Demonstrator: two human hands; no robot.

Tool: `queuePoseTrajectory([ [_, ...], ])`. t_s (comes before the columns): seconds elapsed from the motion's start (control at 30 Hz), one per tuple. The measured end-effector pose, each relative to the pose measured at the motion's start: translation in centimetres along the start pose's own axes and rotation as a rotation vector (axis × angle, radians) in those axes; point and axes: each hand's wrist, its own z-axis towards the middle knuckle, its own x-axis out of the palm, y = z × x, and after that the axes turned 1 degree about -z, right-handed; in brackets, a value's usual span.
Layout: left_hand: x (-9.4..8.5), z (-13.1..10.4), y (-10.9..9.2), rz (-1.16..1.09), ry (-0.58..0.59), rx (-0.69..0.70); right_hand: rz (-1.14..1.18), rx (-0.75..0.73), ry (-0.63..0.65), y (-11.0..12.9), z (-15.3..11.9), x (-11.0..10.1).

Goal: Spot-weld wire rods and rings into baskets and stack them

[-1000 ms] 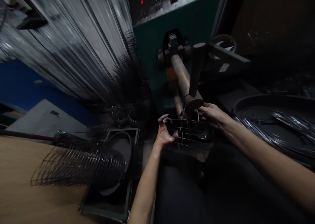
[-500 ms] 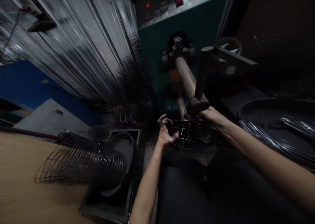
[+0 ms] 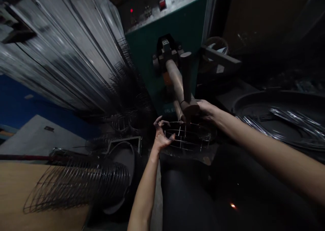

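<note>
Near a green machine [image 3: 185, 28], left hand [image 3: 161, 135] half-curls at wire frame's [image 3: 179, 132] edge; right hand's [image 3: 207, 109] grasp is unclear.

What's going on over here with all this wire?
Someone is working bare-handed at a green machine, with a wire frame below the end of its thick metal arm. The left hand curves around the frame's left side; how firmly it grips is unclear. The right hand is beside the arm's end, its fingers partly hidden. A small orange glow, perhaps a spark, shows lower down. A row of wire rings sits at left.
</note>
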Motion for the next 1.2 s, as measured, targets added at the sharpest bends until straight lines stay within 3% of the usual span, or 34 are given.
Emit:
queuePoseTrajectory([
  [0.1,1.2,-0.6,-0.1,-0.016,0.028,0.046,0.036,0.148,-0.085,1.5,1.3,-1.1],
  [0.17,1.8,-1.7,-0.2,-0.001,0.072,0.045,0.034,0.223,-0.109,2.3,0.8,-2.1],
  [0.27,1.4,-3.8,-1.3,0.109,0.320,-0.010,0.006,0.242,-0.106,2.2,-2.6,-3.7],
  [0.33,0.5,-5.0,-2.8,0.131,0.519,-0.117,-0.076,0.194,-0.075,0.6,-6.0,-4.2],
  [0.37,0.2,-5.3,-3.8,0.094,0.564,-0.199,-0.143,0.141,-0.057,-0.6,-7.9,-4.1],
  [0.43,0.3,-5.5,-6.3,-0.058,0.503,-0.370,-0.321,-0.032,-0.063,-3.8,-11.5,-3.0],
  [0.53,2.8,-4.9,-10.1,-0.284,0.303,-0.515,-0.604,-0.347,-0.099,-8.3,-16.1,-0.4],
  [0.6,4.6,-4.6,-12.0,-0.377,0.247,-0.564,-0.778,-0.474,0.005,-9.6,-18.5,0.3],
  [0.67,5.3,-4.6,-13.2,-0.412,0.246,-0.581,-0.899,-0.571,0.164,-8.9,-20.2,-1.0],
  [0.7,5.1,-4.7,-13.7,-0.404,0.268,-0.567,-0.949,-0.621,0.177,-7.9,-20.7,-2.3],
  [0.73,4.5,-4.9,-14.1,-0.382,0.299,-0.536,-0.997,-0.679,0.147,-6.4,-21.0,-3.8],
  [0.8,2.8,-5.0,-14.9,-0.325,0.368,-0.449,-1.147,-0.772,-0.081,-3.2,-21.0,-6.9],
  [0.83,1.8,-4.9,-15.4,-0.305,0.403,-0.409,-1.221,-0.808,-0.122,-1.6,-20.7,-8.2],
  [0.9,0.0,-4.4,-16.5,-0.297,0.448,-0.369,-1.285,-0.831,-0.047,0.8,-19.9,-9.8],
  [1.0,-1.8,-3.4,-17.5,-0.313,0.422,-0.383,-1.217,-0.745,0.133,2.4,-19.2,-9.9],
  [1.07,-2.0,-3.3,-17.2,-0.354,0.368,-0.439,-1.120,-0.616,0.165,2.3,-19.5,-9.3],
  [1.13,-1.3,-4.0,-15.8,-0.412,0.348,-0.532,-1.011,-0.401,0.163,1.2,-20.2,-8.7],
  [1.2,0.2,-5.4,-13.9,-0.387,0.371,-0.607,-0.886,-0.094,0.181,-0.6,-21.0,-8.7],
])
